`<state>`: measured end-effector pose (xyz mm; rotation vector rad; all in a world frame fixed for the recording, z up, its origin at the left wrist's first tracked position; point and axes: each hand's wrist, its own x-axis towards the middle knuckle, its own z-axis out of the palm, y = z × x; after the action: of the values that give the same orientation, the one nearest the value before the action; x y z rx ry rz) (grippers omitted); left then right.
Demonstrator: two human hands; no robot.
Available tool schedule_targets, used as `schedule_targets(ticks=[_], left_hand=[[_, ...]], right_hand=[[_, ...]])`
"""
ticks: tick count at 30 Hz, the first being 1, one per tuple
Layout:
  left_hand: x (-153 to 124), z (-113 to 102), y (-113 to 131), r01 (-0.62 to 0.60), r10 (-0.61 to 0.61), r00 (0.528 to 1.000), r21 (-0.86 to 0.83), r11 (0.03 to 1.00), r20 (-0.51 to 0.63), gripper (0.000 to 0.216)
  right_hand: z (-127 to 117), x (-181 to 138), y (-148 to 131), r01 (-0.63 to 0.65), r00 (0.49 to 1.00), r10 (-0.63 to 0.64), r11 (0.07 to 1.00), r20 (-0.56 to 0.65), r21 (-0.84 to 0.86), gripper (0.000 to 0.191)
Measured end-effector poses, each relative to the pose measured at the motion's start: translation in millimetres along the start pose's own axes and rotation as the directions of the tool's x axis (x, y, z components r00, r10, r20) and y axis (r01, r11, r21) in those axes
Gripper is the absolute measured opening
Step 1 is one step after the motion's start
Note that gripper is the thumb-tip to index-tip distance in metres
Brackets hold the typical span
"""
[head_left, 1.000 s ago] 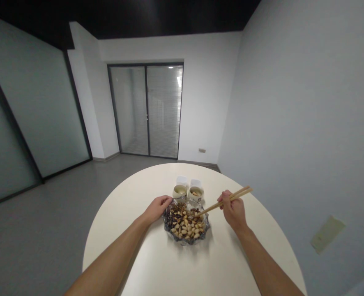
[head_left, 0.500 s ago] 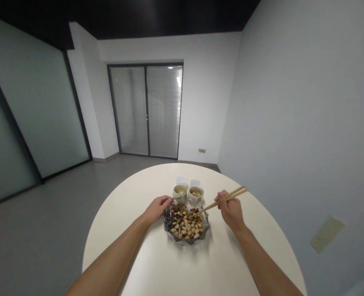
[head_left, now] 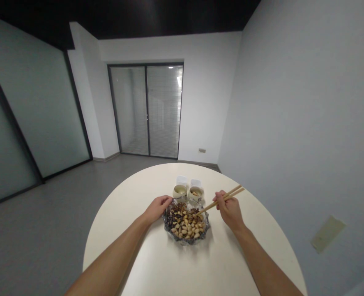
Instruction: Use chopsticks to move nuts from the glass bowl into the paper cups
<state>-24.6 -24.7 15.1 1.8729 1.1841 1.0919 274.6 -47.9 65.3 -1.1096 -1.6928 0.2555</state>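
Note:
A clear glass bowl (head_left: 207, 231) with a scalloped rim holds pistachios (head_left: 185, 230), dark seeds and other nuts in separate patches. My left hand (head_left: 157, 208) grips its upper left rim, thumb and fingers closed at the edge. In my right hand (head_left: 229, 207) is a pair of wooden chopsticks (head_left: 220, 200), slanting down to the left. Their tips reach in among the nuts right of the bowl's middle; whether a piece is pinched there is too small to tell. Just behind the bowl stand two small cups, a left cup (head_left: 180, 191) and a right cup (head_left: 196, 193) with some nuts inside.
Two small white dishes or lids, a left one (head_left: 181, 180) and a right one (head_left: 195, 183), lie behind the cups. Everything rests on a round cream table (head_left: 157, 267). A pale wall (head_left: 293, 123) runs close along the right side.
My right hand has shifted slightly left, and the chopstick tips have moved left, deeper over the nuts. My left hand and the bowl have stayed put.

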Motion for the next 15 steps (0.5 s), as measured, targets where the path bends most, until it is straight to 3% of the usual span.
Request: schedule_targets(ticks=[15], left_hand=[[1.1,0.3,-2.3,0.013,-0.013,1.0,-0.007,1.0,0.003,0.044]], right_hand=[[6.2,0.5,3.3,-0.139,0.971,0.171,0.973,-0.17,0.184,0.055]])
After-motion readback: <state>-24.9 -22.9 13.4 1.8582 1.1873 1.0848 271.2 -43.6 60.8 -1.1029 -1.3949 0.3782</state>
